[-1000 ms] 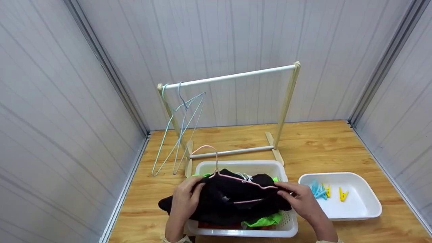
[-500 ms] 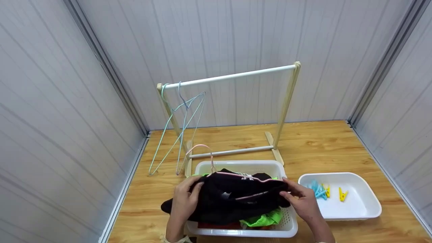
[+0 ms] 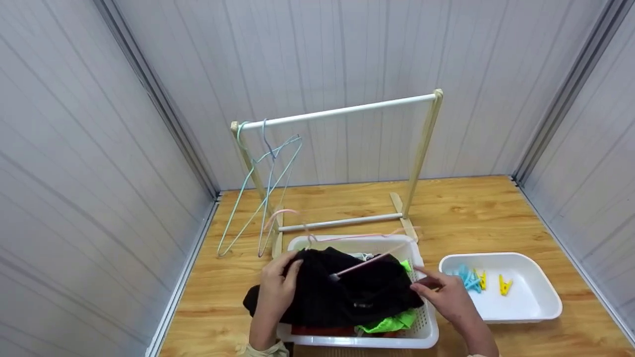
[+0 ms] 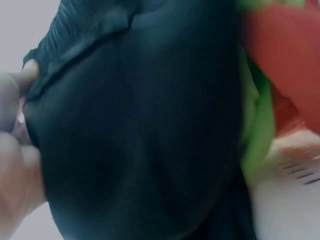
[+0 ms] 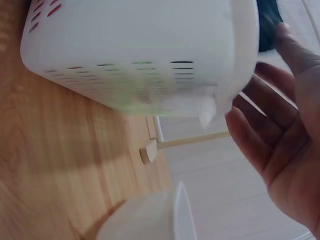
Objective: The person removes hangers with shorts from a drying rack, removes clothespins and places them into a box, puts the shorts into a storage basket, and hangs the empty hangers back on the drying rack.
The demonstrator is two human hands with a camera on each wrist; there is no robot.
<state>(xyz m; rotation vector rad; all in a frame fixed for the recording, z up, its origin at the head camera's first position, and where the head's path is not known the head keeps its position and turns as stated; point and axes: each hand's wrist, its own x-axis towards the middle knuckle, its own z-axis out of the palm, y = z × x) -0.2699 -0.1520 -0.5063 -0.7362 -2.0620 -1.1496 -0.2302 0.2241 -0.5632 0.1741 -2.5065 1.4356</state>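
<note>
A black garment [image 3: 347, 297] with a gathered edge lies bunched over the white basket [image 3: 357, 342]. My left hand [image 3: 278, 282] pinches its left edge between thumb and fingers; the left wrist view shows the dark cloth [image 4: 140, 130] hanging from that grip. The pink hanger [image 3: 359, 265] sits partly inside the garment, its left end hidden by cloth. Its blurred right arm sticks up out of the opening, free of the cloth. At the garment's right end is my right hand [image 3: 444, 292], its thumb touching the cloth and its fingers apart from the thumb, beside the basket's rim.
Behind the basket stands a rack with a white rail [image 3: 342, 111]; a green hanger [image 3: 238, 208] and a blue hanger [image 3: 268, 193] hang at its left end. To the right, a white tray [image 3: 536, 297] holds blue clothespins [image 3: 469, 277] and yellow clothespins [image 3: 505, 285]. Green cloth [image 3: 392, 322] shows in the basket.
The pink hanger's right arm has come up out of the garment and away from my right hand. The right fingers have parted. My left hand keeps its grip, slightly farther right.
</note>
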